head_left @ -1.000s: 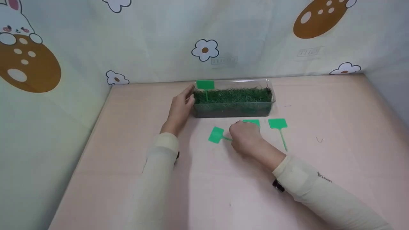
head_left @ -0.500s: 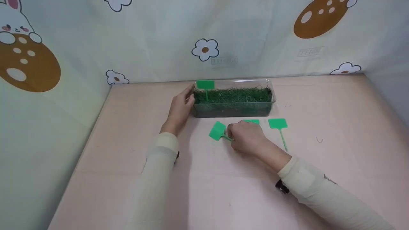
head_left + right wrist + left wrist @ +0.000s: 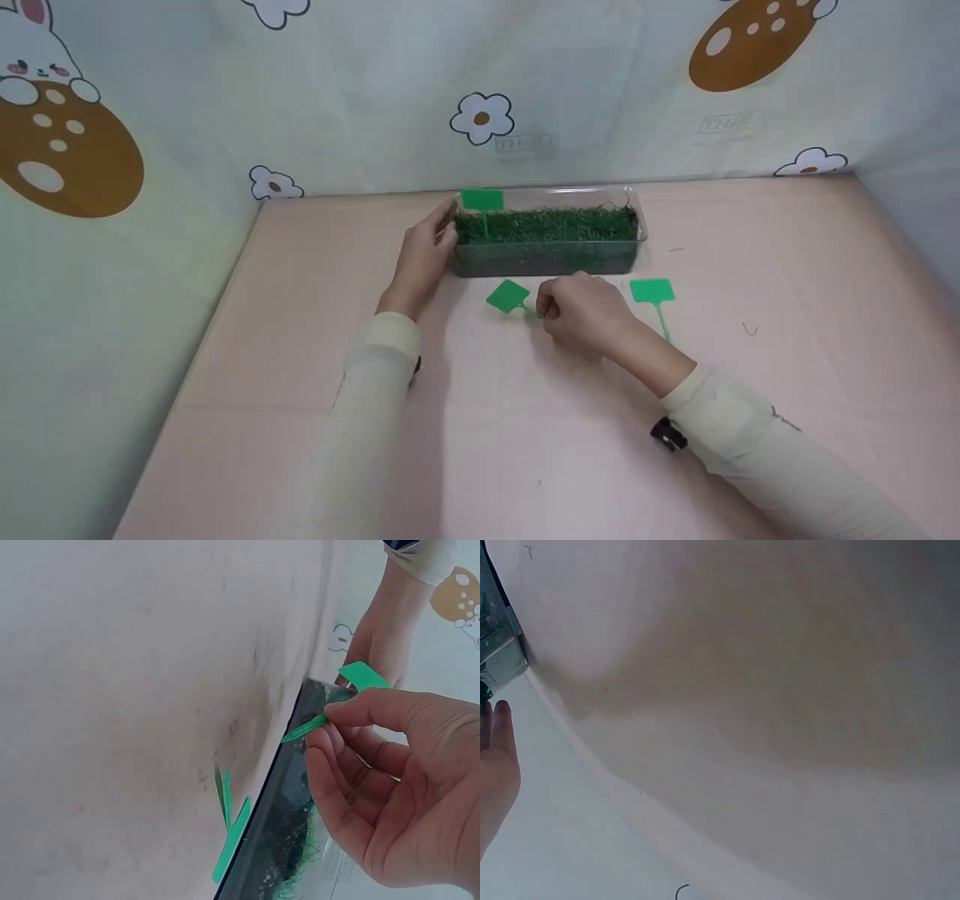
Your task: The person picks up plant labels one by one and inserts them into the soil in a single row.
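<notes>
At least three green tags, two hands and one box were before us on one pink table point(image 3: 525, 465). Farthest left, the left hand point(image 3: 421, 259) laid relaxed fingers against the left end of the clear plastic box point(image 3: 547, 261), its grip loose. We counted one strip of grass point(image 3: 577, 225) inside, with one standing tag point(image 3: 482, 199) upright at its left end. In front of the box we found the pinched tag point(image 3: 508, 297), its plate to the left, its thin stem held narrowly between the thumb and fingers of the right hand point(image 3: 589, 309). Farthest right, we saw one lying tag point(image 3: 653, 290) on the table, apart from the box. The right wrist view showed one tag below the box's edge; we could not tell whether it was that same one.
</notes>
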The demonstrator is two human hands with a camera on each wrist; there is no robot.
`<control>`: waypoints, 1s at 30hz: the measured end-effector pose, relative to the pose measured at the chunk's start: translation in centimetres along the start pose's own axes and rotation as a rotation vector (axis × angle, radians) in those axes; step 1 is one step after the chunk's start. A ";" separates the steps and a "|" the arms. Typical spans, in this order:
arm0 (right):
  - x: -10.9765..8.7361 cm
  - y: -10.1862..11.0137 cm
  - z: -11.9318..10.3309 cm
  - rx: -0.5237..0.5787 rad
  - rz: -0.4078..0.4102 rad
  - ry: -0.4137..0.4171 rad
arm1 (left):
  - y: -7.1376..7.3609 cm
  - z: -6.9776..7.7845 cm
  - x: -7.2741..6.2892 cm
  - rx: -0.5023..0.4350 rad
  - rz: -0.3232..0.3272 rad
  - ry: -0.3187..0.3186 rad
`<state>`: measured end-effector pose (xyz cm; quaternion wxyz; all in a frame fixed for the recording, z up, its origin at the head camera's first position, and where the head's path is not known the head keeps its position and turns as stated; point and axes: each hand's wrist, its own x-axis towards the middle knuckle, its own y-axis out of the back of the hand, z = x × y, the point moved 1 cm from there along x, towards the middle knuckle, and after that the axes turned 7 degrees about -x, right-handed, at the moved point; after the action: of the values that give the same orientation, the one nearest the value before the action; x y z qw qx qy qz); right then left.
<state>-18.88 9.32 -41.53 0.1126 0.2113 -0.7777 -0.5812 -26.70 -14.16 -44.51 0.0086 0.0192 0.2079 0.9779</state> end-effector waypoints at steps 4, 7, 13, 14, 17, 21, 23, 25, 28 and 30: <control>0.1 0.2 -0.1 0.018 -0.003 -0.014 | 0.0 0.0 0.0 0.002 0.002 -0.008; 0.3 0.4 -0.2 0.031 0.012 -0.026 | 0.1 0.0 -0.1 -0.005 0.002 -0.006; 0.6 0.8 -0.2 0.041 0.056 -0.023 | 0.1 -0.1 -0.1 -0.016 0.002 -0.005; 0.7 0.9 -0.2 0.046 0.060 -0.023 | 0.0 -0.1 -0.1 -0.017 0.003 -0.004; 0.8 1.1 -0.1 0.072 0.072 -0.033 | 0.0 0.0 0.0 -0.021 0.008 0.000; 1.1 1.4 0.1 0.104 0.100 -0.042 | -0.1 0.0 0.0 -0.017 0.010 0.001; 1.2 1.6 0.2 0.120 0.117 -0.044 | -0.1 0.0 0.0 -0.017 0.011 0.000; 1.3 1.7 0.3 0.140 0.128 -0.049 | -0.1 0.0 -0.1 -0.017 0.009 -0.001; 1.5 2.0 0.5 0.174 0.141 -0.061 | -0.1 0.0 0.0 -0.011 0.012 0.001; 1.6 2.3 0.5 0.193 0.148 -0.070 | -0.1 0.0 0.0 -0.002 0.011 0.008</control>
<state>-21.01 9.57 -39.65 0.1072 0.1429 -0.8469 -0.5008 -26.74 -14.09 -44.59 0.0021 0.0162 0.2069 0.9782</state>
